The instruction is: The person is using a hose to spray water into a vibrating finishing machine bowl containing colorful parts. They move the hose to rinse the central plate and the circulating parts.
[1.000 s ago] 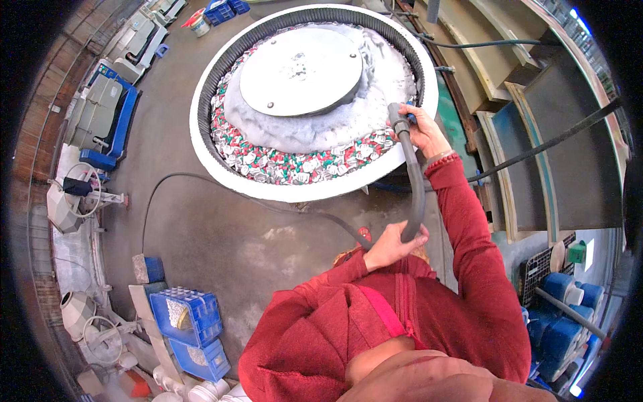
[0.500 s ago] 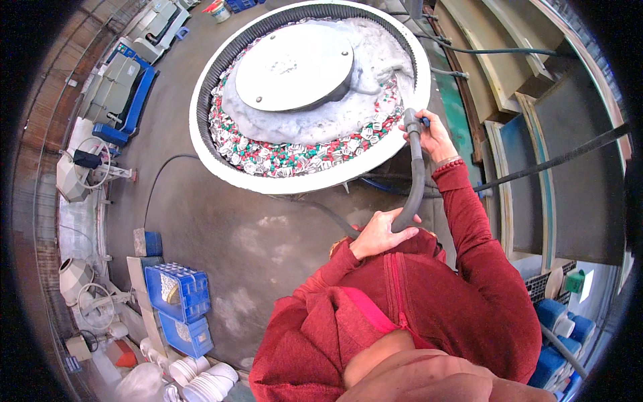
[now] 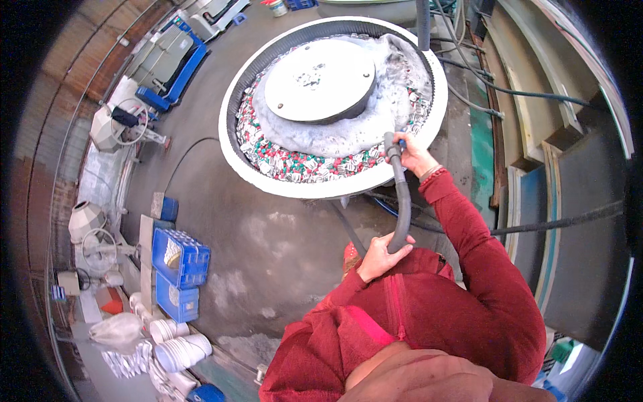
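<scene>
The thick dark-grey rubber hose runs right of centre in the frame; we see the right hand closed round its nozzle end over the round white-rimmed tub of foamy red, green and white chips, the left hand clasping it lower down.

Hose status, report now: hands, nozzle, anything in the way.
Right hand grips hose near its nozzle end, left hand lower down. Nozzle over the round tub, at foam. Nothing blocking.

A large round white-rimmed tub stands ahead on the grey concrete floor, with a grey metal disc at its centre. Stacked blue plastic crates sit to the left, white stacked bowls nearer.
</scene>
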`<move>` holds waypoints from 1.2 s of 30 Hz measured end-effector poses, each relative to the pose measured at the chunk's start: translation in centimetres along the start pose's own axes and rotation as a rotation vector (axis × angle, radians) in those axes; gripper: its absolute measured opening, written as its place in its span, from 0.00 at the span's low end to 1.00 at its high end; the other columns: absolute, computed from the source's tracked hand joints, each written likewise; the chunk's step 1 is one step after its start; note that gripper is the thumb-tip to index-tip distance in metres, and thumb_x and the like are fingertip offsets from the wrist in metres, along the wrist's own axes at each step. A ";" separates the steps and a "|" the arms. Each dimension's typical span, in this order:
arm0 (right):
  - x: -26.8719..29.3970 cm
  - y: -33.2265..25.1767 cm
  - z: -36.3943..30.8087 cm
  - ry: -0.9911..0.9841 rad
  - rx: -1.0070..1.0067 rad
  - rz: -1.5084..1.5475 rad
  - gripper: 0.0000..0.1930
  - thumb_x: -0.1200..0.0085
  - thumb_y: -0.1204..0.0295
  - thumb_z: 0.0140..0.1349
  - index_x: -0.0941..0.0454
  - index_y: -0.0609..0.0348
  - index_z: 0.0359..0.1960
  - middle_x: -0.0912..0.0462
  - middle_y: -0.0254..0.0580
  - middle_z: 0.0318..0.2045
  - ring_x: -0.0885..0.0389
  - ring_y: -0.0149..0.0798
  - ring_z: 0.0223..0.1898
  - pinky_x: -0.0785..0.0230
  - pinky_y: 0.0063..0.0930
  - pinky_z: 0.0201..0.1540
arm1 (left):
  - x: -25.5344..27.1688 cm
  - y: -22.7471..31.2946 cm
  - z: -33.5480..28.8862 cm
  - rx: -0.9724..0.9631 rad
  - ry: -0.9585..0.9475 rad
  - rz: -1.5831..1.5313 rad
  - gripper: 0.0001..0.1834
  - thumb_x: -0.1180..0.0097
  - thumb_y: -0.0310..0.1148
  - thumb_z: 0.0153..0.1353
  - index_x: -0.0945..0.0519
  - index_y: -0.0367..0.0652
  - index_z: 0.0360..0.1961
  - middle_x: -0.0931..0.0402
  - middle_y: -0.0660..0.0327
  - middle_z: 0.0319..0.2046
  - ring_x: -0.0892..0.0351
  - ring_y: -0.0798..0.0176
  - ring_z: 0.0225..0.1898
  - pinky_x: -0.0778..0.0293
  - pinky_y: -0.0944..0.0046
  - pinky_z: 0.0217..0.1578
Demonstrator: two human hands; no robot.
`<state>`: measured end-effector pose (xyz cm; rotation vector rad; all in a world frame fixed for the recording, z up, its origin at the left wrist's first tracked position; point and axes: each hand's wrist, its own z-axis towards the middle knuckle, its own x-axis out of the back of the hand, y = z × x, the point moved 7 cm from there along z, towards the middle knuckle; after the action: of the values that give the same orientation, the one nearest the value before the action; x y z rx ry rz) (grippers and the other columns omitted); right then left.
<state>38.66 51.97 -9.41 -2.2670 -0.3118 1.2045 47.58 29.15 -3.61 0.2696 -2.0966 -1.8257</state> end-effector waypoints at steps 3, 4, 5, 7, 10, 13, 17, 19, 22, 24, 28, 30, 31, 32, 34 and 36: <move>-2.0 0.9 0.5 -0.113 -0.034 0.001 0.19 0.51 0.75 0.46 0.36 0.60 0.43 0.30 0.48 0.31 0.25 0.49 0.28 0.29 0.43 0.25 | -0.9 -0.3 -0.9 -0.036 0.077 -0.020 0.09 0.41 0.32 0.53 0.22 0.38 0.33 0.22 0.63 0.27 0.26 0.73 0.30 0.30 0.70 0.35; -2.9 0.7 0.1 -0.137 0.000 -0.028 0.19 0.52 0.75 0.46 0.36 0.60 0.43 0.30 0.48 0.32 0.24 0.49 0.28 0.29 0.43 0.25 | -1.1 -0.1 -1.3 -0.029 0.089 0.020 0.09 0.42 0.32 0.53 0.22 0.38 0.33 0.22 0.64 0.27 0.26 0.73 0.30 0.30 0.70 0.36; -3.7 0.3 -0.2 -0.160 0.036 -0.055 0.19 0.52 0.75 0.46 0.36 0.60 0.44 0.30 0.47 0.32 0.24 0.48 0.29 0.29 0.42 0.25 | -1.3 -0.1 -1.3 -0.012 0.093 0.005 0.09 0.42 0.32 0.53 0.22 0.38 0.33 0.22 0.64 0.27 0.26 0.73 0.30 0.30 0.70 0.36; -4.3 -0.7 -0.5 -0.166 0.031 -0.028 0.19 0.52 0.75 0.47 0.36 0.62 0.44 0.31 0.46 0.33 0.24 0.49 0.28 0.29 0.41 0.24 | -1.5 0.5 -0.8 0.010 0.094 -0.026 0.08 0.42 0.32 0.53 0.22 0.39 0.33 0.22 0.64 0.27 0.26 0.73 0.31 0.30 0.70 0.36; -1.4 -0.9 -0.3 -0.077 -0.018 -0.033 0.17 0.53 0.74 0.48 0.36 0.62 0.42 0.31 0.47 0.33 0.24 0.49 0.30 0.29 0.42 0.25 | -1.5 1.7 -0.1 -0.018 0.110 -0.014 0.08 0.42 0.31 0.53 0.22 0.38 0.32 0.23 0.65 0.27 0.26 0.73 0.31 0.31 0.70 0.35; -1.3 -2.7 -1.2 -0.066 0.049 -0.020 0.16 0.52 0.73 0.48 0.36 0.61 0.40 0.30 0.47 0.31 0.24 0.49 0.29 0.28 0.42 0.25 | -2.2 2.4 0.4 -0.069 0.104 -0.038 0.08 0.42 0.31 0.53 0.22 0.38 0.32 0.23 0.66 0.26 0.27 0.74 0.30 0.31 0.70 0.34; -4.4 -6.8 -3.6 -0.166 0.191 -0.101 0.12 0.52 0.74 0.47 0.36 0.60 0.35 0.29 0.46 0.29 0.24 0.47 0.27 0.26 0.42 0.25 | -3.2 3.0 1.1 -0.065 0.038 -0.014 0.08 0.43 0.31 0.53 0.22 0.38 0.32 0.24 0.66 0.26 0.27 0.74 0.30 0.31 0.70 0.34; -4.7 -7.8 -3.8 -0.187 0.196 -0.129 0.12 0.52 0.73 0.47 0.37 0.60 0.34 0.29 0.46 0.29 0.23 0.47 0.28 0.26 0.43 0.25 | -3.4 3.1 1.5 -0.084 0.025 -0.031 0.07 0.43 0.31 0.53 0.22 0.39 0.32 0.24 0.66 0.26 0.27 0.74 0.30 0.31 0.70 0.34; -0.1 -5.8 -0.7 -0.065 0.093 -0.057 0.13 0.53 0.73 0.48 0.36 0.63 0.37 0.29 0.52 0.30 0.25 0.51 0.29 0.28 0.43 0.24 | -3.4 2.7 2.0 -0.088 0.043 -0.063 0.07 0.43 0.30 0.53 0.21 0.39 0.32 0.24 0.66 0.26 0.28 0.74 0.30 0.31 0.71 0.34; 2.1 -3.4 0.7 0.006 0.047 -0.039 0.13 0.55 0.73 0.48 0.36 0.64 0.36 0.27 0.57 0.30 0.26 0.53 0.28 0.29 0.43 0.23 | -3.0 2.4 1.6 -0.066 0.080 -0.043 0.07 0.43 0.30 0.53 0.22 0.39 0.32 0.24 0.67 0.26 0.29 0.75 0.30 0.31 0.72 0.34; 0.0 1.5 2.5 -0.012 -0.040 -0.098 0.10 0.54 0.71 0.49 0.37 0.62 0.31 0.30 0.58 0.30 0.26 0.56 0.27 0.29 0.44 0.23 | -1.9 1.7 -0.6 -0.010 0.186 -0.097 0.07 0.43 0.30 0.54 0.22 0.37 0.32 0.25 0.68 0.27 0.30 0.77 0.31 0.32 0.72 0.35; -2.9 5.0 3.2 -0.119 -0.180 -0.142 0.11 0.53 0.71 0.48 0.38 0.62 0.32 0.31 0.58 0.31 0.27 0.56 0.28 0.29 0.44 0.24 | -0.7 0.9 -2.0 -0.048 0.296 -0.105 0.08 0.44 0.31 0.54 0.22 0.37 0.33 0.24 0.66 0.27 0.29 0.75 0.31 0.31 0.71 0.35; -3.5 6.7 4.1 -0.115 -0.217 -0.163 0.15 0.52 0.71 0.47 0.39 0.63 0.36 0.32 0.57 0.33 0.26 0.56 0.28 0.29 0.44 0.24 | 0.0 1.0 -2.6 -0.059 0.353 -0.069 0.08 0.44 0.30 0.54 0.22 0.37 0.33 0.23 0.65 0.27 0.28 0.75 0.31 0.31 0.71 0.35; -4.4 8.7 4.6 -0.125 -0.278 -0.176 0.15 0.51 0.71 0.47 0.38 0.61 0.35 0.31 0.54 0.31 0.26 0.54 0.28 0.28 0.45 0.25 | 0.4 0.4 -3.4 0.059 0.356 -0.126 0.08 0.44 0.30 0.54 0.22 0.37 0.33 0.23 0.64 0.26 0.26 0.73 0.31 0.30 0.69 0.36; -7.6 12.2 4.4 -0.174 -0.355 -0.212 0.15 0.49 0.70 0.47 0.38 0.59 0.36 0.30 0.51 0.30 0.26 0.52 0.28 0.27 0.46 0.26 | 1.4 -0.3 -5.1 0.056 0.463 -0.088 0.08 0.44 0.30 0.54 0.22 0.38 0.33 0.22 0.62 0.26 0.25 0.71 0.32 0.30 0.68 0.37; -11.4 14.2 3.3 -0.239 -0.387 -0.245 0.18 0.49 0.70 0.47 0.38 0.60 0.40 0.30 0.51 0.30 0.26 0.52 0.28 0.27 0.45 0.27 | 2.2 -0.2 -6.9 0.035 0.531 -0.062 0.08 0.44 0.29 0.53 0.22 0.38 0.33 0.22 0.62 0.27 0.24 0.70 0.32 0.29 0.68 0.38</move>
<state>28.76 36.46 -11.01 -2.3076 -0.9578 1.3757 48.17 22.00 -2.77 0.7447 -1.7587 -1.5318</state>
